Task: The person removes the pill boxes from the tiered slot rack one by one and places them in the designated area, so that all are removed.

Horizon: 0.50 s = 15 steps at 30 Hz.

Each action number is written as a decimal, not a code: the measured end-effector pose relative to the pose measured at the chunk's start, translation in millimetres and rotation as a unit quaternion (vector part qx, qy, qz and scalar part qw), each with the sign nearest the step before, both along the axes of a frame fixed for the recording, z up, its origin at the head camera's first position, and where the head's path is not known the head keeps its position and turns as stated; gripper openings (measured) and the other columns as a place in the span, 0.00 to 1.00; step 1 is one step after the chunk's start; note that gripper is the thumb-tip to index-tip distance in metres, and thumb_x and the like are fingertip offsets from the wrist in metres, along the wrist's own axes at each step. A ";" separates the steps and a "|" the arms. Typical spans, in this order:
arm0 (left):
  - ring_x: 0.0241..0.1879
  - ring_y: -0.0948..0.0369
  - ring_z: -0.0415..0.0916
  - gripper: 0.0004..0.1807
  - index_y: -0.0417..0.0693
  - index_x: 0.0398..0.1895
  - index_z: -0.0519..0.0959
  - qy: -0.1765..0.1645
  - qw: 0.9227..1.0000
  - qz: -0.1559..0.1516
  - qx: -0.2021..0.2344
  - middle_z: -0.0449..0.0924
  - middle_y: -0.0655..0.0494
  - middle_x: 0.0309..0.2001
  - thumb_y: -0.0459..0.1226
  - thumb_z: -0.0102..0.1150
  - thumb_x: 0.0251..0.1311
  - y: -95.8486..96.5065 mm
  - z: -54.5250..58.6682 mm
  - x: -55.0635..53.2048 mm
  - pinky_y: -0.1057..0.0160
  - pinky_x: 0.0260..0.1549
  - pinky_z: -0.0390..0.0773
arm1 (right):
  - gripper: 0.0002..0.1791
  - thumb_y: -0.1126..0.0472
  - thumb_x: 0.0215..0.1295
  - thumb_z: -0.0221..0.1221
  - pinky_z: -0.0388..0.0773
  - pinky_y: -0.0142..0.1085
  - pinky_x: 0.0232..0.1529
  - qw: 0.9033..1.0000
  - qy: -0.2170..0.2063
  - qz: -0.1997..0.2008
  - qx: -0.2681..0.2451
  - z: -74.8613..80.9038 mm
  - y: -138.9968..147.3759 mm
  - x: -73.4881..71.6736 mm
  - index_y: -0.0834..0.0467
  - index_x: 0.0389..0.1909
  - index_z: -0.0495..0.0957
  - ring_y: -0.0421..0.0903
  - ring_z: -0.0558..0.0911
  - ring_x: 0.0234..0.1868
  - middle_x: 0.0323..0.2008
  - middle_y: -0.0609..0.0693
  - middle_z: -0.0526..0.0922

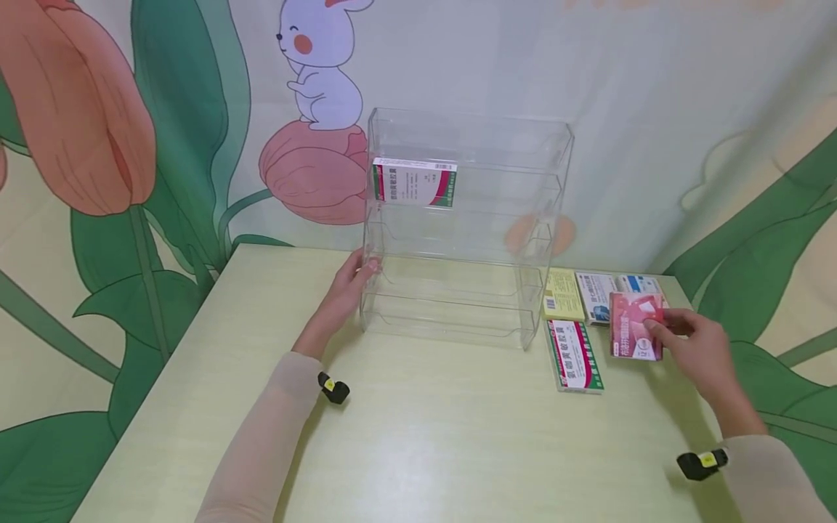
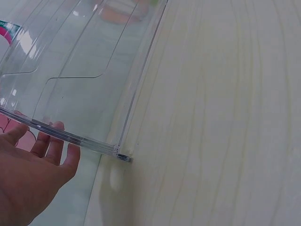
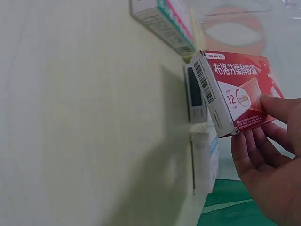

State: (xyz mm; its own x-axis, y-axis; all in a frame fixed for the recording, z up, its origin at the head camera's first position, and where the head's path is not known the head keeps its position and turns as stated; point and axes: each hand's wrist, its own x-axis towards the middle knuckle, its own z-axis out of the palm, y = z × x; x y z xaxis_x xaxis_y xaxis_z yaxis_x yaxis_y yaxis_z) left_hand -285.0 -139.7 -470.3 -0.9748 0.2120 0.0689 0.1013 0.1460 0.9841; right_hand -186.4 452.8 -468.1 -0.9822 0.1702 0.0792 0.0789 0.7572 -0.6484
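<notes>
A clear plastic tiered rack (image 1: 451,309) stands on the table. My left hand (image 1: 340,298) holds its left side low down, the fingers at its edge in the left wrist view. A white, green and magenta medicine box (image 1: 415,183) stands in an upper tier, at the left end. To the right of the rack my right hand (image 1: 702,356) pinches a red medicine box (image 3: 242,89) between thumb and fingers, raised above the table. Below and beside it lie a green-and-magenta medicine box (image 1: 575,356), a yellow box (image 1: 563,294), a white-and-dark box (image 1: 593,296) and a white-and-blue box (image 1: 637,283).
The pale wooden table (image 1: 418,450) meets a printed curtain (image 1: 458,58) with a rabbit and tulips behind the rack. The loose boxes lie close to the rack's right side, near the table's back right corner.
</notes>
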 end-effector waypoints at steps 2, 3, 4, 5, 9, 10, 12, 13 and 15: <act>0.75 0.44 0.63 0.33 0.54 0.85 0.55 -0.002 1.000 0.001 -0.005 0.66 0.43 0.75 0.52 0.43 0.84 0.5 2.0 2.5 0.33 0.74 0.57 | 0.38 0.40 0.78 0.58 0.76 0.21 0.33 1.000 -0.012 0.004 0.000 -6.8 2.7 3.7 0.69 0.70 0.72 0.60 0.75 0.55 0.58 0.69 0.78; 0.75 0.45 0.63 0.33 0.54 0.85 0.55 -0.003 1.000 0.002 -0.007 0.66 0.43 0.75 0.52 0.43 0.84 0.6 2.3 3.1 0.33 0.74 0.57 | 0.39 0.40 0.78 0.58 0.77 0.22 0.33 1.000 -0.019 0.005 -0.002 -10.0 4.0 4.9 0.70 0.71 0.71 0.60 0.75 0.55 0.58 0.69 0.78; 0.75 0.45 0.63 0.33 0.55 0.85 0.55 -0.002 1.000 0.002 -0.008 0.66 0.44 0.75 0.53 0.43 0.84 0.7 2.2 3.3 0.33 0.74 0.57 | 0.39 0.40 0.78 0.58 0.77 0.22 0.33 1.000 -0.027 0.007 -0.003 -12.6 5.0 5.9 0.70 0.71 0.71 0.61 0.75 0.55 0.58 0.70 0.78; 0.75 0.45 0.63 0.33 0.55 0.85 0.55 -0.002 1.000 0.003 -0.008 0.66 0.44 0.75 0.53 0.43 0.84 0.7 1.9 3.3 0.33 0.74 0.58 | 0.40 0.40 0.78 0.58 0.78 0.23 0.33 0.999 -0.034 0.009 -0.006 -14.7 5.7 6.5 0.71 0.71 0.70 0.62 0.75 0.54 0.59 0.70 0.77; 0.75 0.44 0.64 0.33 0.52 0.85 0.54 0.006 1.000 0.002 -0.001 0.66 0.43 0.75 0.52 0.43 0.85 0.2 0.9 2.6 0.34 0.75 0.57 | 0.42 0.39 0.78 0.58 0.81 0.26 0.35 0.998 -0.060 0.016 -0.019 -21.8 9.0 6.2 0.72 0.72 0.69 0.61 0.76 0.53 0.59 0.71 0.76; 0.75 0.44 0.64 0.33 0.52 0.85 0.54 0.006 1.000 0.002 0.000 0.66 0.43 0.75 0.52 0.43 0.85 0.1 0.7 2.3 0.34 0.75 0.57 | 0.42 0.39 0.78 0.58 0.81 0.26 0.35 0.997 -0.067 0.017 -0.021 -23.4 9.6 6.1 0.73 0.72 0.68 0.62 0.76 0.54 0.60 0.72 0.76; 0.75 0.45 0.64 0.33 0.52 0.85 0.54 0.004 1.000 0.003 -0.001 0.66 0.43 0.75 0.52 0.43 0.85 0.1 0.5 2.0 0.34 0.75 0.57 | 0.42 0.38 0.78 0.57 0.81 0.27 0.36 0.996 -0.085 0.020 -0.023 -26.3 11.0 6.0 0.72 0.72 0.68 0.62 0.76 0.54 0.61 0.72 0.75; 0.75 0.45 0.64 0.33 0.53 0.85 0.55 0.003 1.000 0.004 -0.002 0.66 0.43 0.75 0.53 0.43 0.84 0.1 0.7 2.0 0.34 0.75 0.57 | 0.42 0.38 0.78 0.57 0.81 0.27 0.36 0.995 -0.094 0.022 -0.024 -27.5 11.4 6.1 0.72 0.72 0.68 0.62 0.76 0.54 0.61 0.73 0.75; 0.75 0.45 0.63 0.33 0.55 0.85 0.55 -0.001 1.000 0.005 -0.005 0.66 0.44 0.75 0.53 0.43 0.84 0.2 1.1 2.0 0.34 0.75 0.57 | 0.43 0.37 0.78 0.57 0.81 0.29 0.37 0.993 -0.113 0.028 -0.024 -29.8 11.8 6.4 0.72 0.71 0.69 0.61 0.76 0.54 0.62 0.73 0.74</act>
